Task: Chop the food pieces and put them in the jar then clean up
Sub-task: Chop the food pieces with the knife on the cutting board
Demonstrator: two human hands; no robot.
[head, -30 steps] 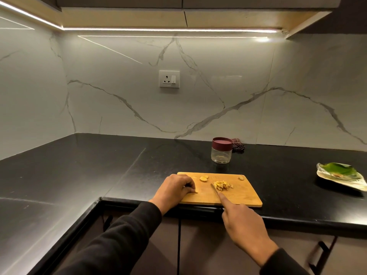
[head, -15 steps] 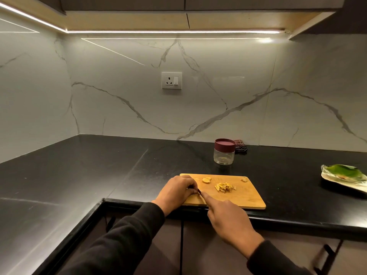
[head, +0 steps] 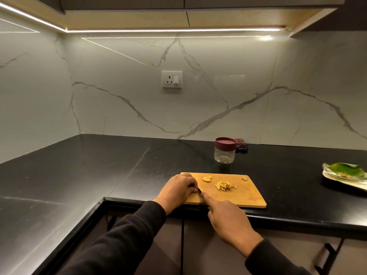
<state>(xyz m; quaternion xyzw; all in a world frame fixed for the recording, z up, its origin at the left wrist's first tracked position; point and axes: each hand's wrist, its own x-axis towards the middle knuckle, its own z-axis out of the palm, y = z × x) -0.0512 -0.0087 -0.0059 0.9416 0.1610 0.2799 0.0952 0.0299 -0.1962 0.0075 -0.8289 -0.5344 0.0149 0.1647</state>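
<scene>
Black counter (head: pixel 99 175) bearing wooden cutting board (head: pixel 250 197), lidded jar (head: pixel 225 150), perhaps a cloth (head: pixel 241 146), leaf-lined plate (head: pixel 345 175)

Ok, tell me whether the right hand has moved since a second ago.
Yes. The right hand has shifted left along the cutting board, away from the chopped pile, and its forefinger now nearly meets the left hand.

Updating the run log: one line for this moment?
left hand: steadies piece | right hand: knife | pile: on board | jar: lidded

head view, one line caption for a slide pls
Left hand and right hand meet at cutting board, chopped pieces piled nearby.
</scene>
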